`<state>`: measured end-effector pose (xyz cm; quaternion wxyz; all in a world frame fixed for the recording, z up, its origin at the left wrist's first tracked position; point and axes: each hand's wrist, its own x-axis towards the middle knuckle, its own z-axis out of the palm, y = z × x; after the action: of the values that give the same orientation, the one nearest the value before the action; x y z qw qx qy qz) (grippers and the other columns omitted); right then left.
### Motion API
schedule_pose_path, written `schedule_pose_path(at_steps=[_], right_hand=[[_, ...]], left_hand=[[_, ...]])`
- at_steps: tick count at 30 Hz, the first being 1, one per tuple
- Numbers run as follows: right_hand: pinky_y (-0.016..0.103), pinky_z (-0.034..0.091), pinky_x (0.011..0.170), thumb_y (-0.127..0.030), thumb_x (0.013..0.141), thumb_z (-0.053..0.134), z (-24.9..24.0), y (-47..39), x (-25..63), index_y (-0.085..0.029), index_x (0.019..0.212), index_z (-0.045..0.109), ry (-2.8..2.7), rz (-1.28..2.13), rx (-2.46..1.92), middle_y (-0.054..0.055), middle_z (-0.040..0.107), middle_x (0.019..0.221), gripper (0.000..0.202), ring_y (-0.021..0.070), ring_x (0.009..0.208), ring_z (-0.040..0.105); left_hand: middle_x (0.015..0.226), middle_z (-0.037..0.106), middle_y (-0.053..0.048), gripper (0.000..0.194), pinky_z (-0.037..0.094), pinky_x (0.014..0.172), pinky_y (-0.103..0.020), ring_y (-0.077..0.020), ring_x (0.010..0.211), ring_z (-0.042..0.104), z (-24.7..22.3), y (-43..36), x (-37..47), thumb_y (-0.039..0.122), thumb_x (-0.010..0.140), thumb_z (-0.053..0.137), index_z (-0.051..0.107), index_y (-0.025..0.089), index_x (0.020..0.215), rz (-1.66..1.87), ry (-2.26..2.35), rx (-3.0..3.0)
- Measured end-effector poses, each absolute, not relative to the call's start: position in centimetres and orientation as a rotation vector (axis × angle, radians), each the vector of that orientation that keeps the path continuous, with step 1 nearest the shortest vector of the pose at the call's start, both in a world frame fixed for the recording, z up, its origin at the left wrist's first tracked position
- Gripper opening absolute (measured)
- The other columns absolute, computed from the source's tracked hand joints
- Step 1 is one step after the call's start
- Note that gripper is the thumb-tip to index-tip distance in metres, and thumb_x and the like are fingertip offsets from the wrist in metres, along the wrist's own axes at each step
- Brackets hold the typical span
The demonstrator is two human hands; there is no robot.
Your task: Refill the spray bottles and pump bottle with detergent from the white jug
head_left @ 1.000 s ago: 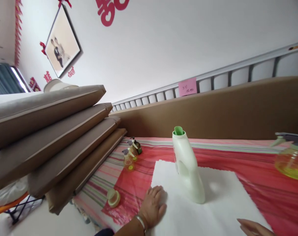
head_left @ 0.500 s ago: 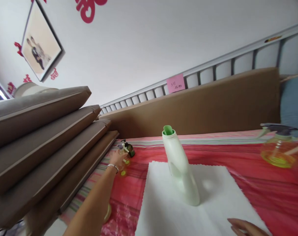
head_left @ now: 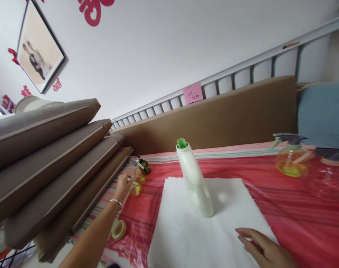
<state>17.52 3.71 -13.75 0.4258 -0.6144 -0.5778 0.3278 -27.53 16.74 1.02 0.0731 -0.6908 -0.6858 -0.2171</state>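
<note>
A pale detergent jug with a green spout in its uncapped mouth stands upright on a white cloth in front of me. On the left, my left hand is beside a small spray bottle with yellow liquid. Its fingers are loosely bent near the white nozzle, with no clear grip on it. A second small yellow bottle and a dark pump bottle stand just behind. My right hand hovers or rests at the cloth's right edge, holding nothing, fingers apart.
Two clear spray bottles stand on the right, one with yellow liquid, one pinkish. A pale round cap lies near my left forearm. Stacked brown cushions rise at left; a padded headboard runs behind.
My left hand has drawn back, left and nearer, from above the small bottles, which stay put. My right hand has come further into view. The camera has turned slightly right.
</note>
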Motion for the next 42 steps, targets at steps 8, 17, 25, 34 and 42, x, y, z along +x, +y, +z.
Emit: schedule_pose_path(at_steps=[8, 17, 25, 34, 42], right_hand=[[0.035, 0.051, 0.08, -0.037, 0.08, 0.046, -12.4, 0.9, 13.2, -0.022, 0.102, 0.061, -1.683, 0.88, -1.371, 0.007, 0.07, 0.098, 0.031, 0.023, 0.086, 0.065], [0.041, 0.035, 0.102, -0.019, 0.045, 0.08, -11.5, -0.8, 11.1, -0.02, 0.136, 0.032, -1.687, 0.973, -1.175, 0.01, 0.047, 0.134, 0.103, 0.0287, 0.121, 0.043], [0.039, 0.039, 0.096, -0.022, 0.047, 0.08, -11.9, 0.0, 11.4, -0.022, 0.128, 0.041, -1.682, 0.988, -1.095, 0.008, 0.053, 0.124, 0.09, 0.0269, 0.112, 0.049], [0.035, 0.04, 0.096, -0.017, 0.044, 0.081, -11.7, 0.1, 11.0, -0.027, 0.123, 0.05, -1.65, 0.968, -1.131, 0.003, 0.055, 0.122, 0.085, 0.024, 0.11, 0.051], [0.039, 0.038, 0.096, -0.022, 0.042, 0.084, -12.0, 0.0, 10.8, -0.025, 0.123, 0.05, -1.655, 0.934, -1.151, 0.006, 0.056, 0.121, 0.088, 0.0275, 0.11, 0.051]], left_hand=[[0.082, 0.063, -0.003, 0.021, 0.046, 0.073, -0.027, -0.0169, 0.077, 0.058, 3.7, 9.2, -17.1, 0.039, 0.082, 0.056, 0.06, 0.018, 0.084, -0.728, -1.678, -2.732], [0.085, 0.058, -0.004, 0.021, 0.045, 0.076, -0.03, -0.0179, 0.082, 0.054, 0.3, 1.0, -5.0, 0.033, 0.079, 0.064, 0.058, 0.02, 0.095, -0.914, -1.252, -3.219], [0.124, 0.055, -0.007, 0.048, 0.038, 0.099, -0.035, -0.0223, 0.116, 0.049, 1.2, 2.6, -6.0, 0.012, 0.072, 0.069, 0.055, 0.029, 0.115, -0.673, -1.356, -3.428], [0.082, 0.068, -0.005, 0.02, 0.041, 0.069, -0.029, -0.0222, 0.077, 0.06, 0.6, 2.3, -3.6, 0.03, 0.076, 0.065, 0.062, 0.022, 0.093, -0.467, -1.668, -2.872], [0.064, 0.066, -0.005, 0.032, 0.033, 0.053, -0.026, -0.0223, 0.063, 0.062, 0.3, 1.2, -3.6, 0.049, 0.08, 0.052, 0.055, 0.02, 0.068, -0.337, -2.029, -2.525]])
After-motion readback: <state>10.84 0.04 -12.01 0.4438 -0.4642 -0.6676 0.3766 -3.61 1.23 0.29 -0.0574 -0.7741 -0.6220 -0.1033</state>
